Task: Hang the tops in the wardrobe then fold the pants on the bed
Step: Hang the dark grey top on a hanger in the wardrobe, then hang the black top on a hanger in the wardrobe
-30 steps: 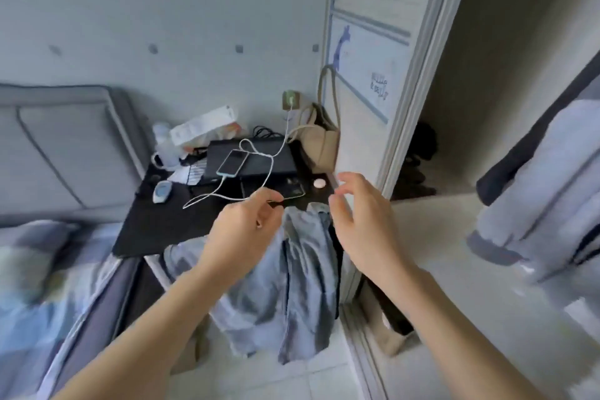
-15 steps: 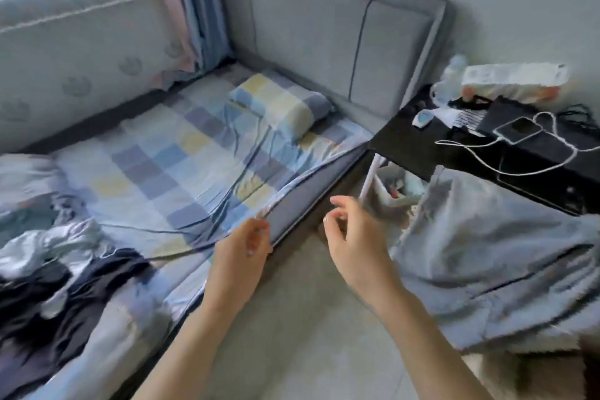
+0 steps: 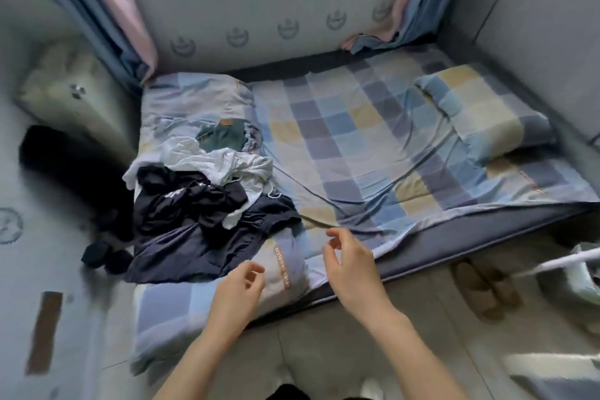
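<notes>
A heap of clothes lies on the left part of the bed point(image 3: 373, 146), which has a checked blue and yellow sheet. In the heap are a dark navy garment point(image 3: 194, 237), a white garment point(image 3: 224, 162) and a green piece point(image 3: 224, 136) behind it. My left hand point(image 3: 240, 292) hovers over the bed's near edge, just right of the navy garment, fingers loosely curled and holding nothing. My right hand point(image 3: 350, 263) hangs beside it over the sheet, also loosely curled and holding nothing. The wardrobe is out of view.
A checked pillow point(image 3: 483, 107) lies at the right end by the grey headboard point(image 3: 535, 26). Curtains point(image 3: 130, 16) hang at the far wall. A dark bag point(image 3: 65, 166) and a pale box point(image 3: 65, 91) stand left of the bed. Slippers point(image 3: 483, 286) lie on the floor at right.
The view has swung left from the wardrobe and bedside table to the bed and its clothes heap. Both hands came along, holding nothing, and now hover over the bed's near edge.
</notes>
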Demonstrator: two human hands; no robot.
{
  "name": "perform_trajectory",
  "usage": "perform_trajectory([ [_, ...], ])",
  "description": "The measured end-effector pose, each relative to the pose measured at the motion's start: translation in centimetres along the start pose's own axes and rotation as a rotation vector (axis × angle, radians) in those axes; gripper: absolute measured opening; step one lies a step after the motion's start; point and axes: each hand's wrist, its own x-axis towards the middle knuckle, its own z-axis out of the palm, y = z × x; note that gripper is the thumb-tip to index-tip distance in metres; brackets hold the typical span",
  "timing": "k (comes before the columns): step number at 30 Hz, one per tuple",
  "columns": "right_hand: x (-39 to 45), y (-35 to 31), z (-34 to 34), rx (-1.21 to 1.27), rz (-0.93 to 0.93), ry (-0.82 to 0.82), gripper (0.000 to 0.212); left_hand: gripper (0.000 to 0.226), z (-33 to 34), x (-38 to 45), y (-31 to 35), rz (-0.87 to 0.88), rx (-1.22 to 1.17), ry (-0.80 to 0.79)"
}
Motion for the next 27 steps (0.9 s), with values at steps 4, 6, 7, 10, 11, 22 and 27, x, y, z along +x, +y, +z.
perform_trajectory([
  [4,5.4,-1.8,4.1,-0.038,-0.016,-0.123,0.024,0.014,-2.9,4.8,-2.7,-0.092,-0.018,0.018],
  [6,9.0,-2.1,6.1,-0.063,-0.002,-0.175,0.024,0.013,-3.7,7.6,-3.8,-0.136,-0.027,0.023],
  [7,10.5,-2.1,6.9,-0.074,0.009,-0.202,0.025,0.013,-3.9,8.7,-4.3,-0.166,-0.027,0.021],
  [10,16.9,-1.6,10.6,-0.102,0.005,-0.313,0.025,0.015,-4.3,13.9,-7.0,-0.258,-0.001,0.029],
  [11,18.8,-1.5,11.8,-0.125,0.007,-0.343,0.026,0.019,-4.4,15.4,-7.8,-0.291,0.020,0.027],
  [22,38.1,1.0,30.4,-0.362,-0.079,-0.578,0.023,0.050,-5.4,35.4,-19.1,-0.401,0.300,-0.078],
  [27,43.2,3.5,40.5,-0.460,-0.091,-0.750,0.032,0.060,-3.9,45.0,-25.1,-0.020,0.710,0.096],
])
